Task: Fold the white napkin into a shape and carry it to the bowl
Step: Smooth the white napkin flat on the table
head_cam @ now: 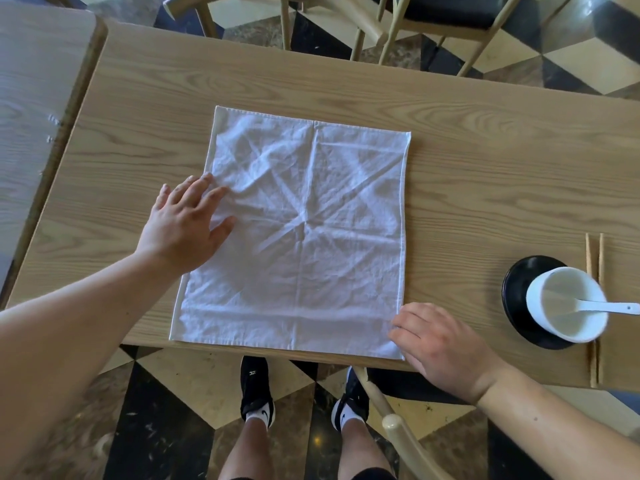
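The white napkin (304, 233) lies spread flat as a creased square on the wooden table (485, 161), its near edge along the table's front edge. My left hand (183, 226) rests flat with spread fingers on the napkin's left edge. My right hand (446, 348) lies at the napkin's near right corner, fingertips touching the cloth. The white bowl (568, 303) stands at the right on a black saucer (519, 299), with a white spoon (609, 307) in it.
A pair of wooden chopsticks (594, 258) lies behind and under the saucer at the right. A second table (31, 98) abuts on the left. Wooden chairs (433, 26) stand beyond the far edge, and one chair back (398, 427) is beside my legs.
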Demonstrator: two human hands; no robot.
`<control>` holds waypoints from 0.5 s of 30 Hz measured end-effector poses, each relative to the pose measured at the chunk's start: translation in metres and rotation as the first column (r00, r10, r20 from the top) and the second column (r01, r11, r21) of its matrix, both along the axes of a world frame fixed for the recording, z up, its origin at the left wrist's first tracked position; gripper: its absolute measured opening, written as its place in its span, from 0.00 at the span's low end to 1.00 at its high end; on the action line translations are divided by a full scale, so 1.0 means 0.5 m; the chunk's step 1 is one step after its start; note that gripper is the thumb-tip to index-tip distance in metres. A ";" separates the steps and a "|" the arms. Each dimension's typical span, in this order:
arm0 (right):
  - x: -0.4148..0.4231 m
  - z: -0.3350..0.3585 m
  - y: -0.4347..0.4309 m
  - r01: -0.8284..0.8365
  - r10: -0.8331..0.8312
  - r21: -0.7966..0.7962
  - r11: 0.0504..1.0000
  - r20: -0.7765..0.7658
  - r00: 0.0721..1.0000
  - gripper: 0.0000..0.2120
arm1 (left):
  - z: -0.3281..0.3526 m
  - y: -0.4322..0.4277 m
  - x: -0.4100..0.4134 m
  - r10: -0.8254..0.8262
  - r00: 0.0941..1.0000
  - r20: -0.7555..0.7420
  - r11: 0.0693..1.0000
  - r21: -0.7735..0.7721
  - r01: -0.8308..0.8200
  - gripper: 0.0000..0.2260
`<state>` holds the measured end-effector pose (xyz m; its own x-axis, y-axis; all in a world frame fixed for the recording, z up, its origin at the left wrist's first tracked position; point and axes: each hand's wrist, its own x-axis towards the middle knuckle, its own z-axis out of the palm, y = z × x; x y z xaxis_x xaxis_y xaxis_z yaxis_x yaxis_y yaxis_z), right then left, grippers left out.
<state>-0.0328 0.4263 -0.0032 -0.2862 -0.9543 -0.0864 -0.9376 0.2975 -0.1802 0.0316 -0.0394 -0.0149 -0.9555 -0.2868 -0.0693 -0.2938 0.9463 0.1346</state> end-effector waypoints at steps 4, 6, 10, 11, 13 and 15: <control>-0.021 0.019 -0.021 -0.038 0.036 0.100 0.994 0.019 0.999 0.16 | -0.018 -0.018 0.011 0.013 1.000 -0.003 0.998 0.056 -0.013 0.31; -0.033 0.025 -0.018 -0.046 0.046 0.145 0.988 0.003 0.999 0.22 | -0.028 -0.021 0.018 0.025 1.000 -0.003 0.997 0.078 -0.025 0.31; -0.038 0.032 -0.002 -0.141 0.144 0.172 0.975 -0.004 0.990 0.21 | -0.037 -0.026 0.017 0.021 1.000 -0.012 0.997 0.074 -0.020 0.32; -0.036 0.031 0.000 -0.167 0.170 0.175 0.970 0.000 0.985 0.19 | -0.038 -0.027 0.017 0.020 1.000 -0.015 0.997 0.073 -0.019 0.32; -0.032 0.023 0.003 -0.193 0.197 0.179 0.965 0.000 0.981 0.17 | -0.039 -0.027 0.018 0.021 1.000 -0.022 0.997 0.071 -0.020 0.32; -0.032 0.014 0.008 -0.190 0.193 0.186 0.964 0.004 0.981 0.18 | -0.040 -0.027 0.018 0.020 1.000 -0.021 0.998 0.068 -0.018 0.32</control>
<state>-0.0487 0.4302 0.0040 -0.1023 -0.9593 -0.2634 -0.9823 0.1391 -0.1253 0.0408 -0.0531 -0.0346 -0.9515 -0.3001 -0.0683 -0.3078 0.9291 0.2050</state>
